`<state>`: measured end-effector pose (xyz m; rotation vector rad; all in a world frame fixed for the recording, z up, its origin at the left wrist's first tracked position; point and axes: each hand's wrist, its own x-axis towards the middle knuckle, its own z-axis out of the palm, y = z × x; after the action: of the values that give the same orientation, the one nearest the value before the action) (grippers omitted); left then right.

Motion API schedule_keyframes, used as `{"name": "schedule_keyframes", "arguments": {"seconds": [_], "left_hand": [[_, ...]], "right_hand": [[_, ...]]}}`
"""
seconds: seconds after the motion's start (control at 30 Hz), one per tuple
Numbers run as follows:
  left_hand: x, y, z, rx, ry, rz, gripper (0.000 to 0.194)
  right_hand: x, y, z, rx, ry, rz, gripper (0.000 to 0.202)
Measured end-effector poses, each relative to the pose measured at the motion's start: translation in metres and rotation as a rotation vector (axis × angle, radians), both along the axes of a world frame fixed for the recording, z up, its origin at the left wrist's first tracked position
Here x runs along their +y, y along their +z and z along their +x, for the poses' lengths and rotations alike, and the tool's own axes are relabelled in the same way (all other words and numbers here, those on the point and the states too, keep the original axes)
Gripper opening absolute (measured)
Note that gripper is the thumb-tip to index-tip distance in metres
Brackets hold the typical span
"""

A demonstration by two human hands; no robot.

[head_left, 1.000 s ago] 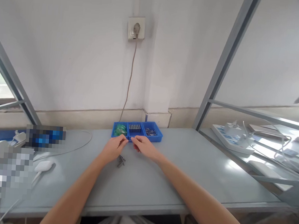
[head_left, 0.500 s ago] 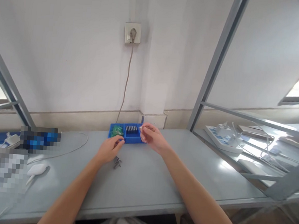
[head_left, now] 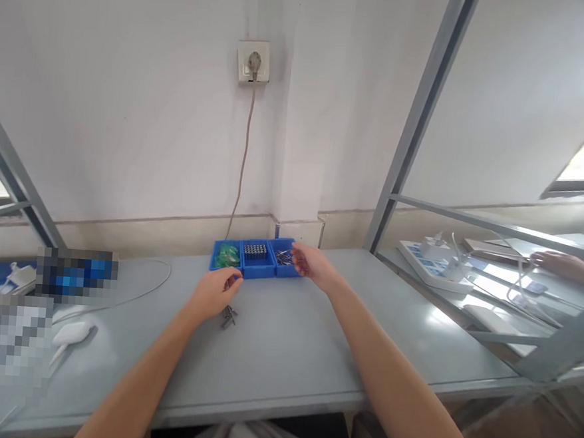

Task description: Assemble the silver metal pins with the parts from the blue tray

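Three blue bins stand joined in a row at the back of the table. The left bin [head_left: 212, 267] holds green pieces [head_left: 227, 256], and the middle bin [head_left: 259, 270] holds a block of small upright metal cylinders [head_left: 254, 250]. Loose thin metal pieces [head_left: 283, 257] lie in the right bin [head_left: 286, 271]. My right hand [head_left: 313, 267] is at that bin's right side, its fingers curled together; whatever they hold is hidden. In front of the left bin, my left hand [head_left: 215, 292] has its thumb and fingers closed, contents unclear. Several grey metal pieces [head_left: 228, 317] lie below it.
White cables and a white adapter [head_left: 73, 332] lie on the left of the table, near blurred-out items. A metal frame post [head_left: 419, 121] rises at right; beyond it are a power strip [head_left: 431, 269] and another person's hand [head_left: 563, 265]. A plugged socket [head_left: 253, 63] is on the wall.
My right hand has moved right, from above the middle bins to the right bin, uncovering its metal pieces. My left hand stays nearly still. Another person's hand has appeared at far right.
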<state>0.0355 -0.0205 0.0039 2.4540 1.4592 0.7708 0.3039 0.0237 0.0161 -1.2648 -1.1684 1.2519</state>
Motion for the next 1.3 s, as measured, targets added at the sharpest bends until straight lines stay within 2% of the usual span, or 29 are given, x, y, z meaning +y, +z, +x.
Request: {"name": "schedule_keyframes", "arguments": {"seconds": [0.1,0.17,0.3,0.4,0.53,0.7,0.87,1.03,1.13,1.23,1.3], "left_hand": [[0.002,0.000,-0.001,0.008,0.002,0.015,0.030],[0.005,-0.002,-0.003,0.017,0.002,0.028,0.030],[0.010,-0.008,-0.010,0.117,-0.002,0.003,0.022],[0.010,-0.010,-0.015,0.213,0.002,-0.019,0.021],[0.010,-0.010,-0.018,0.205,0.029,-0.033,0.023],[0.009,-0.008,-0.018,0.132,0.031,-0.055,0.027],[0.008,-0.007,-0.015,0.107,0.012,-0.074,0.027],[0.009,-0.009,-0.013,0.081,-0.014,-0.089,0.028],[0.010,-0.008,-0.014,0.059,0.009,-0.062,0.032],[0.011,-0.004,-0.016,0.051,0.028,-0.030,0.032],[0.011,-0.002,-0.017,0.052,0.026,-0.023,0.031]], "right_hand": [[0.000,-0.001,-0.001,-0.235,-0.002,-0.013,0.037],[-0.005,-0.001,-0.008,-0.427,0.062,0.083,0.031],[-0.025,-0.007,-0.041,-0.684,0.343,0.385,0.015],[-0.042,-0.018,-0.074,-0.754,0.509,0.504,0.010],[-0.056,-0.032,-0.102,-0.854,0.534,0.602,0.021],[-0.057,-0.036,-0.103,-0.875,0.653,0.706,0.043],[-0.051,-0.039,-0.098,-0.858,0.808,0.761,0.023],[-0.051,-0.042,-0.100,-0.844,0.834,0.756,0.019],[-0.053,-0.038,-0.100,-0.801,0.813,0.794,0.015],[-0.054,-0.030,-0.097,-0.732,0.736,0.802,0.010],[-0.052,-0.025,-0.093,-0.672,0.638,0.777,0.009]]}}
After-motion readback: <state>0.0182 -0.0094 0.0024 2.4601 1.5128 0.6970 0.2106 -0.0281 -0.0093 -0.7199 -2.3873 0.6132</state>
